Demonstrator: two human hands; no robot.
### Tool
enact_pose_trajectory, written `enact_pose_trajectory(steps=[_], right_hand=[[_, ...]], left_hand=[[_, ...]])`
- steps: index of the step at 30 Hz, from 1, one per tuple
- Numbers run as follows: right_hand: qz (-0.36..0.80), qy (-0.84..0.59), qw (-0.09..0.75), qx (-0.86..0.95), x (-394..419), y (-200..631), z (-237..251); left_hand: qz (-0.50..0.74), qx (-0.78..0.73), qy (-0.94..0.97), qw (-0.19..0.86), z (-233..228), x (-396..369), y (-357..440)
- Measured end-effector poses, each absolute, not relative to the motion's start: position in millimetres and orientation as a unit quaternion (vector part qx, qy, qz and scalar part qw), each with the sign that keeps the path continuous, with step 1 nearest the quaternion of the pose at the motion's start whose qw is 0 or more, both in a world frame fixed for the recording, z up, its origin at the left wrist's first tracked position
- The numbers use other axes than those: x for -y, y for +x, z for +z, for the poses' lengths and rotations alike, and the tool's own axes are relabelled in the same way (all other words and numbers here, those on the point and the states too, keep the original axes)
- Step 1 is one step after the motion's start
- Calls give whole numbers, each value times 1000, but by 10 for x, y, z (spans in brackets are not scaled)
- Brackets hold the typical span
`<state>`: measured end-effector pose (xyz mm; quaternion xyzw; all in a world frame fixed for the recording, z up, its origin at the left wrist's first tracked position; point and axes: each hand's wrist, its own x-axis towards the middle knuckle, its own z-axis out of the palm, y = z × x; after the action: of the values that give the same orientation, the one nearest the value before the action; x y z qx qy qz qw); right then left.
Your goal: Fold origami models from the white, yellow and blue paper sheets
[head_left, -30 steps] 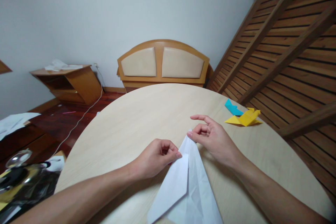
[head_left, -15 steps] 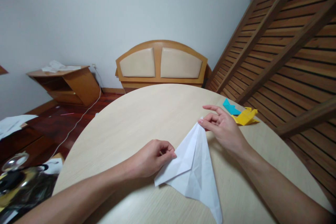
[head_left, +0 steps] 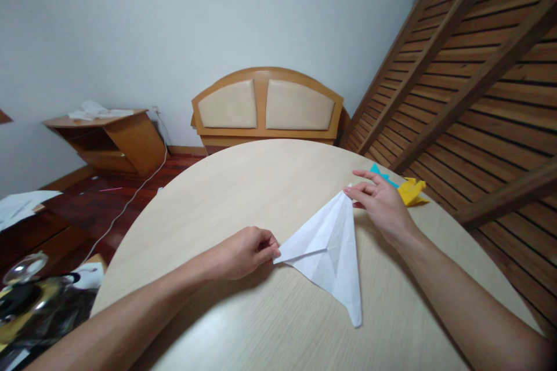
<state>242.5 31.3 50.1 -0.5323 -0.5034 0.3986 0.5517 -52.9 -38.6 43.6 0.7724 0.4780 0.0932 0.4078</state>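
A sheet of white paper (head_left: 324,243), folded into a pointed, roughly triangular shape with visible creases, is held over the round table. My left hand (head_left: 248,252) pinches its left corner between thumb and fingertips. At the top point, my right hand (head_left: 380,203) grips the paper between thumb and fingers, its index finger raised. The paper's lower right tip hangs toward me. Just beyond my right hand lie a blue folded paper piece (head_left: 378,171), partly hidden by my fingers, and a yellow folded paper piece (head_left: 412,191).
The pale round table (head_left: 261,179) fills the foreground. A wooden headboard (head_left: 261,75) stands behind it, and a slatted wooden frame (head_left: 487,93) leans on the right. To the left are a low cabinet (head_left: 143,145) with papers, a white cable and cluttered items on the floor side.
The paper has moved up and to the right with my right hand. My left hand has slid to the paper's left corner, and the lower tip has drawn away from me.
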Motion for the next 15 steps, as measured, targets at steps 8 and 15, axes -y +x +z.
enact_pose_trajectory(steps=[8, 15], right_hand=[[406, -553, 526, 503, -365, 2299, 228], [471, -537, 466, 522, -225, 2085, 136]], left_hand=[[306, -449, 834, 92, 393, 419, -477], [133, -296, 941, 95, 223, 662, -173]])
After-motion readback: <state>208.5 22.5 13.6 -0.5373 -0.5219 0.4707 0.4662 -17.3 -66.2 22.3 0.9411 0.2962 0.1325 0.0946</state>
